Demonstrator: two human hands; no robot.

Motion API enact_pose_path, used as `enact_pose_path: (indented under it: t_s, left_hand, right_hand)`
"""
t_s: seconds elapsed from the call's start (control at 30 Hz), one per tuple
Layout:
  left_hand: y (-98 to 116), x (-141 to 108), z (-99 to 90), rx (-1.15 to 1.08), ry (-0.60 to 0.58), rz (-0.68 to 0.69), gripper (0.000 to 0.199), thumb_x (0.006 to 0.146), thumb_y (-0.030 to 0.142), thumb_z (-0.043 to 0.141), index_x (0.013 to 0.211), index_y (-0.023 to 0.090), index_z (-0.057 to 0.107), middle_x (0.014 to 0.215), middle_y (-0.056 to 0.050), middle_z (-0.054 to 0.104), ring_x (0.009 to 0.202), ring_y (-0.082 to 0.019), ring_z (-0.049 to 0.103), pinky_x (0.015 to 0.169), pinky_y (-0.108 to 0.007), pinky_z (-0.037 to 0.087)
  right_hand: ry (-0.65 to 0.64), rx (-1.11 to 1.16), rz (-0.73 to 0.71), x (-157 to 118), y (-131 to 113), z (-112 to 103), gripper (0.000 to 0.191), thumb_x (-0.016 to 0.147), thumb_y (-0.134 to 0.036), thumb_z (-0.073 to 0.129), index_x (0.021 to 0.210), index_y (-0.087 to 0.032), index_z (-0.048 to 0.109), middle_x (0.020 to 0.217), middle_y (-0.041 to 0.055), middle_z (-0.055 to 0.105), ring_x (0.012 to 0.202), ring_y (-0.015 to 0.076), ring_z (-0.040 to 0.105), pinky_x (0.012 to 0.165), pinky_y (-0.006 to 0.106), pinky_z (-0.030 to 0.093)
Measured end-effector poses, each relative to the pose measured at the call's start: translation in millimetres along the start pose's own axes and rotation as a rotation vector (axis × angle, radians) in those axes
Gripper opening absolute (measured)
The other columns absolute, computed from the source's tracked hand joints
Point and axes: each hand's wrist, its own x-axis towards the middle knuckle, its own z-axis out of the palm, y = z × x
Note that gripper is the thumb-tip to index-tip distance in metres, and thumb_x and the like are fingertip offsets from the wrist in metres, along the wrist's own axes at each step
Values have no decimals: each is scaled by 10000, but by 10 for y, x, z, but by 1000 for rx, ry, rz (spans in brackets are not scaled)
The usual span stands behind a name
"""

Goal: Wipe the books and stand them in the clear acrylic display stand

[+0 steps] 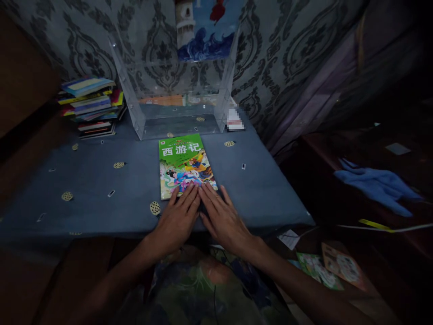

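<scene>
A green picture book (182,158) with white characters and cartoon figures lies flat, cover up, on the blue-grey tablecloth (131,198). My left hand (181,214) lies palm down at its lower edge, fingers stretched out and fingertips over the bottom of the cover. Beside it, my right hand (225,216) is also palm down with fingers extended, its tips touching the book's lower right corner. The fingertips of both hands nearly meet. Beyond the book stands a clear acrylic rack (135,113).
Stacked books (93,108) stand at the table's back left. A card (235,119) leans by the rack's right side. A blue cloth (375,180) lies at the far right, and more picture books (318,268) are below the table's right edge. Patterned wall covering rises behind.
</scene>
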Motion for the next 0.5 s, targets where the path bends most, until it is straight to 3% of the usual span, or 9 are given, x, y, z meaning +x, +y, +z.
enact_pose_path:
  t_s: [0.3,0.5]
  left_hand:
    - [-84,-159,-84,-94,-80,-79,565,1048,347,367,1557,108,310,1620,-173,333,1537,-282,251,1250,-555,211]
    - [-188,-350,-123,-167,-69,-175,581,1047,431,382,1562,174,312,1633,-153,320,1540,-282,243,1230,-550,262]
  right_hand:
    - [-56,-4,23,-52,71,-29,691,1033,-280,404,1626,-138,79,1622,179,335,1530,284,273,1225,614,248]
    - [-47,2,11,-81,133,-103,661,1042,-301,415,1623,-166,131,1591,161,406,1503,266,342,1217,603,280]
